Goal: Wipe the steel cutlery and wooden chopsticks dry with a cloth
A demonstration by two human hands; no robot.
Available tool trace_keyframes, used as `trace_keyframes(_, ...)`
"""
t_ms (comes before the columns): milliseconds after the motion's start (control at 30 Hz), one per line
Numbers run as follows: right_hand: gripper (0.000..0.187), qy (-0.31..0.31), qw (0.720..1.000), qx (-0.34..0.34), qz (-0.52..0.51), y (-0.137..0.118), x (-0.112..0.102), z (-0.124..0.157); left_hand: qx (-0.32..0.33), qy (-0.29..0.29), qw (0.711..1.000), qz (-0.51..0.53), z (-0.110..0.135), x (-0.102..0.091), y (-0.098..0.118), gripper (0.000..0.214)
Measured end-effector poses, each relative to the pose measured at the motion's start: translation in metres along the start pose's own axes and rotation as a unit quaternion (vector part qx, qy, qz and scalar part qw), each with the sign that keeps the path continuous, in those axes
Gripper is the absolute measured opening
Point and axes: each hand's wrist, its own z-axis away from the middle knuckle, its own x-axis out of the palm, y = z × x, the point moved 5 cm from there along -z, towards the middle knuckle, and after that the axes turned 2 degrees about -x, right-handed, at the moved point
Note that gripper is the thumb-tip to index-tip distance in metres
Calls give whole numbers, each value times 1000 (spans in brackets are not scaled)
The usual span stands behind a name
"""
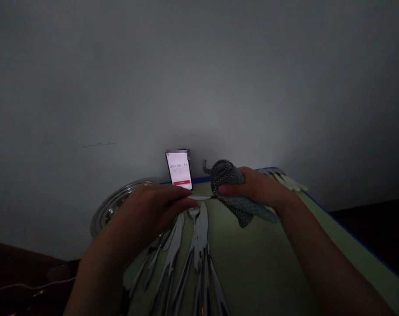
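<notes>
Left hand (158, 202): fingers and thumb clamped on one end of a slim metal cutlery piece (201, 197); whether knife, fork or spoon, I cannot tell.
Right hand (254, 186): fingers closed on a grey knitted cloth (222, 174), thumb pressing its near face.
Cutlery piece: level between the two hands, its right end hidden in the cloth.
Cloth: bunched around that end, a loop standing up left of the right fingers, a fold hanging below them.
Fork (194, 212) and table knife (203, 219): on the green worktop (268, 259), just below the left fingertips, side by side.
Other metal cutlery (175, 239): fanned out below the left fingers, handles toward the person.
Pale-handled cutlery (293, 183): beyond the right fingers, to their right, near the worktop's blue edge.
Phone (180, 170): upright just beyond the left fingers, reading 00:06:33.
Round steel dish (98, 221): left of the left fingers, partly hidden by that hand.
</notes>
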Motion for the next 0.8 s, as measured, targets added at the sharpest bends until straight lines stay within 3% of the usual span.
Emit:
trace_keyframes(267,35,78,982,35,-170,0,-3,5,-92,-12,996,-15,6,-4,-18,44)
trace_keyframes(400,44,115,981,18,-157,2,-4,-2,-96,-19,994,-38,8,-6,-24,45)
trace_keyframes(533,50,118,983,-42,-136,-2,-1,-6,-95,-34,994,-39,9,-6,-26,47)
trace_keyframes(667,46,123,987,-98,-23,-18,12,-2,-86,-73,994,2,10,1,-25,48)
trace_keyframes(800,23,98,972,-140,159,-29,26,2,-73,-82,993,35,10,4,-24,46)
